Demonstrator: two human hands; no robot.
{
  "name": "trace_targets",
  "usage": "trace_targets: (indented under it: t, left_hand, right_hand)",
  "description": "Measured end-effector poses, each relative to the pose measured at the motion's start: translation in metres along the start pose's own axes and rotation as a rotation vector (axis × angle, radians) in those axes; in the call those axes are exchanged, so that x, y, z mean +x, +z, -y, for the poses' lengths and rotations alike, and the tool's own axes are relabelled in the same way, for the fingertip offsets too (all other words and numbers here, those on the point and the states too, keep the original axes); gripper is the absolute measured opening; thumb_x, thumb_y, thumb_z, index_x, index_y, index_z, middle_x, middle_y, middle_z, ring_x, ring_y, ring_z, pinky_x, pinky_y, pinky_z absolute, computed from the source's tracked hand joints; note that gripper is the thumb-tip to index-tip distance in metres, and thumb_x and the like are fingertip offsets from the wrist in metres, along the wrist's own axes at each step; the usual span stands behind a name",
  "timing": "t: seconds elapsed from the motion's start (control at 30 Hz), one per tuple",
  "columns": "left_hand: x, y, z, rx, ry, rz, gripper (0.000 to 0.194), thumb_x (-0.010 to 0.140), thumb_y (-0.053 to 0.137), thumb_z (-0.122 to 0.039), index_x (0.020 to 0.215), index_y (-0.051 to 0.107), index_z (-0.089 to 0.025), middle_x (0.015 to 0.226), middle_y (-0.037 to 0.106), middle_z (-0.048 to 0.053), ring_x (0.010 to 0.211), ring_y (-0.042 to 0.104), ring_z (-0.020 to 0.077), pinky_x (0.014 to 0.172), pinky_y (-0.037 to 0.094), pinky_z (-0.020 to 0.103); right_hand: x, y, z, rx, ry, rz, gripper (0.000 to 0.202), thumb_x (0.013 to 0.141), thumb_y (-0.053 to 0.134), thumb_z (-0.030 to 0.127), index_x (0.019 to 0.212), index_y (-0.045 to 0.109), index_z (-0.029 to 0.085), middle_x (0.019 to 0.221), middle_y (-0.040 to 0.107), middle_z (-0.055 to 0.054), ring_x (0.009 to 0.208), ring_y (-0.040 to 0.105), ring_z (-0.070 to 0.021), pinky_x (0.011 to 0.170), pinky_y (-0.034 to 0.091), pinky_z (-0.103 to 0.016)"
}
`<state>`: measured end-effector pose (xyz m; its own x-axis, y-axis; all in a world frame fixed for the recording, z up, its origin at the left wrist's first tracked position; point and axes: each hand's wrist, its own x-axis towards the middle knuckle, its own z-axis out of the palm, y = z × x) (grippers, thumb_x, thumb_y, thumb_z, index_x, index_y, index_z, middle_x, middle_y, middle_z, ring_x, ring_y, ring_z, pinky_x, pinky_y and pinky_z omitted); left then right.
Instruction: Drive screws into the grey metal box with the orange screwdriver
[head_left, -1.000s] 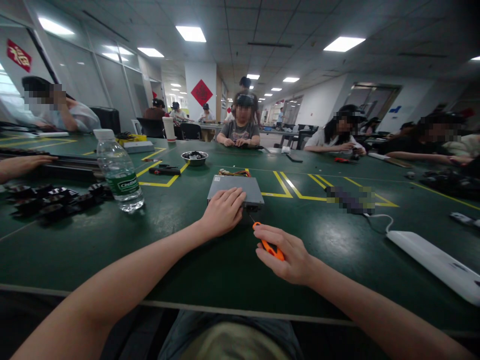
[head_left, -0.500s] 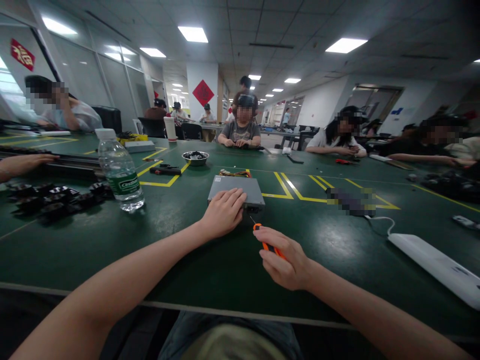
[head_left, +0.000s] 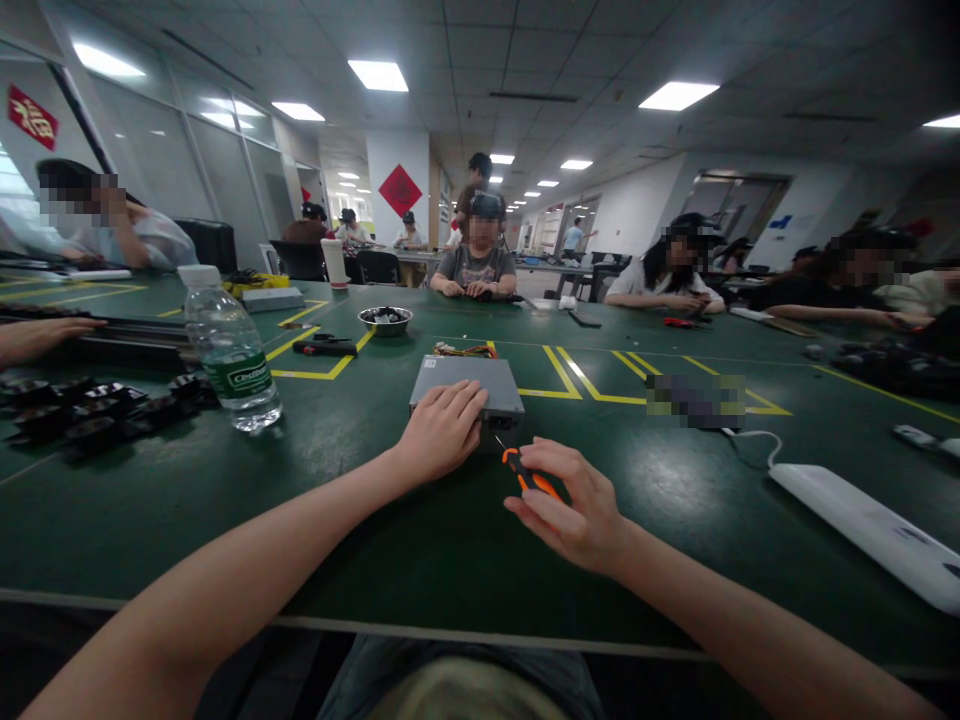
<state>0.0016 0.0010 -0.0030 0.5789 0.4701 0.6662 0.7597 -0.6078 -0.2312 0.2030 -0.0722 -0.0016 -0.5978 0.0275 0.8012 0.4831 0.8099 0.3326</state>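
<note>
My left hand (head_left: pixel 442 430) lies fingers-extended over the grey box (head_left: pixel 489 374) beneath, probably stiff and weighty, best held by its sides; my right hand (head_left: pixel 579 497) grips a screwdriver (head_left: pixel 513 459), likely light and easily turned.

The box (head_left: pixel 480 372) sits on the table (head_left: pixel 420 570), under the left hand (head_left: pixel 444 430). At its near right is the screwdriver (head_left: pixel 513 464), in the right hand (head_left: pixel 581 500). The bottle (head_left: pixel 234 350) stands to the left; the bowl (head_left: pixel 385 330) is farther back, left of the box, with the cup (head_left: pixel 334 264) beyond it. The power strip (head_left: pixel 847 520) lies at the right.
</note>
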Motion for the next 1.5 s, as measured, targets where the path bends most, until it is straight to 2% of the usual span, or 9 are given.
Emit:
trace_targets:
  t: [0.17, 0.33, 0.6, 0.73, 0.87, 1.0, 1.2, 1.37, 1.5]
  left_hand:
    - [0.000, 0.001, 0.000, 0.005, -0.002, 0.019, 0.039, 0.087, 0.040, -0.024, 0.124, 0.048, -0.011, 0.130, 0.050, 0.014, 0.119, 0.047, 0.0251, 0.095, 0.038, 0.040]
    - [0.000, 0.000, 0.000, 0.003, 0.004, 0.000, 0.038, 0.087, 0.041, -0.023, 0.123, 0.049, -0.012, 0.128, 0.052, 0.014, 0.117, 0.049, 0.0247, 0.093, 0.039, 0.040]
    - [0.000, 0.001, 0.000, 0.007, -0.002, -0.001, 0.038, 0.088, 0.040, -0.023, 0.122, 0.049, -0.012, 0.129, 0.052, 0.013, 0.117, 0.049, 0.0247, 0.094, 0.038, 0.039]
    - [0.000, 0.000, 0.000, 0.005, -0.004, 0.006, 0.037, 0.088, 0.040, -0.023, 0.122, 0.049, -0.011, 0.129, 0.052, 0.014, 0.117, 0.049, 0.0242, 0.094, 0.038, 0.039]
    - [0.000, -0.001, 0.000, 0.002, -0.008, 0.004, 0.038, 0.088, 0.039, -0.024, 0.123, 0.049, -0.012, 0.129, 0.052, 0.013, 0.117, 0.049, 0.0243, 0.094, 0.039, 0.039]
    - [0.000, 0.000, 0.001, -0.004, -0.003, 0.008, 0.038, 0.088, 0.039, -0.024, 0.123, 0.049, -0.011, 0.129, 0.052, 0.013, 0.118, 0.049, 0.0242, 0.095, 0.039, 0.039]
    - [0.002, -0.002, 0.000, -0.012, -0.020, -0.010, 0.039, 0.089, 0.039, -0.025, 0.123, 0.049, -0.010, 0.127, 0.053, 0.014, 0.116, 0.051, 0.0234, 0.095, 0.039, 0.038]
    - [0.003, -0.001, -0.001, -0.009, -0.029, -0.007, 0.038, 0.090, 0.039, -0.026, 0.122, 0.050, -0.010, 0.126, 0.055, 0.014, 0.115, 0.052, 0.0233, 0.094, 0.040, 0.039]
    - [0.003, 0.000, 0.000, -0.007, -0.032, -0.004, 0.038, 0.090, 0.038, -0.027, 0.123, 0.049, -0.011, 0.127, 0.054, 0.013, 0.116, 0.051, 0.0235, 0.094, 0.040, 0.039]
  right_hand:
    - [0.002, -0.002, 0.000, -0.026, -0.070, 0.022, 0.015, 0.078, 0.054, 0.008, 0.089, 0.054, 0.019, 0.102, 0.056, -0.008, 0.101, 0.058, -0.0188, 0.076, 0.058, -0.030]
    - [0.002, -0.002, -0.003, 0.010, 0.055, -0.029, 0.016, 0.077, 0.053, 0.007, 0.088, 0.056, 0.019, 0.107, 0.056, -0.010, 0.100, 0.059, -0.0205, 0.080, 0.057, -0.036]
    - [-0.006, 0.003, -0.001, -0.025, 0.050, -0.034, 0.016, 0.077, 0.051, 0.006, 0.088, 0.052, 0.017, 0.101, 0.060, -0.011, 0.097, 0.060, -0.0178, 0.074, 0.058, -0.029]
    - [0.000, 0.002, 0.000, -0.042, -0.025, -0.012, 0.014, 0.076, 0.059, 0.009, 0.082, 0.052, 0.018, 0.096, 0.060, -0.007, 0.094, 0.061, -0.0190, 0.080, 0.057, -0.038]
    - [0.004, 0.000, -0.001, -0.023, -0.090, -0.019, 0.014, 0.076, 0.058, 0.005, 0.080, 0.053, 0.017, 0.095, 0.059, -0.007, 0.097, 0.060, -0.0190, 0.075, 0.059, -0.031]
    - [0.005, 0.001, 0.000, 0.028, -0.099, -0.015, 0.016, 0.077, 0.049, -0.001, 0.081, 0.052, 0.015, 0.102, 0.054, -0.010, 0.103, 0.058, -0.0206, 0.081, 0.058, -0.034]
    - [0.002, 0.003, 0.000, -0.057, -0.079, -0.003, 0.013, 0.076, 0.060, 0.007, 0.073, 0.051, 0.016, 0.093, 0.058, -0.007, 0.096, 0.061, -0.0194, 0.075, 0.059, -0.031]
    - [0.000, 0.005, 0.003, 0.038, -0.029, -0.001, 0.012, 0.077, 0.050, 0.003, 0.079, 0.053, 0.015, 0.101, 0.057, -0.011, 0.102, 0.059, -0.0199, 0.081, 0.057, -0.033]
    - [0.005, 0.004, 0.005, -0.068, -0.057, -0.029, 0.011, 0.076, 0.059, 0.010, 0.073, 0.052, 0.018, 0.087, 0.061, -0.005, 0.089, 0.063, -0.0176, 0.076, 0.058, -0.033]
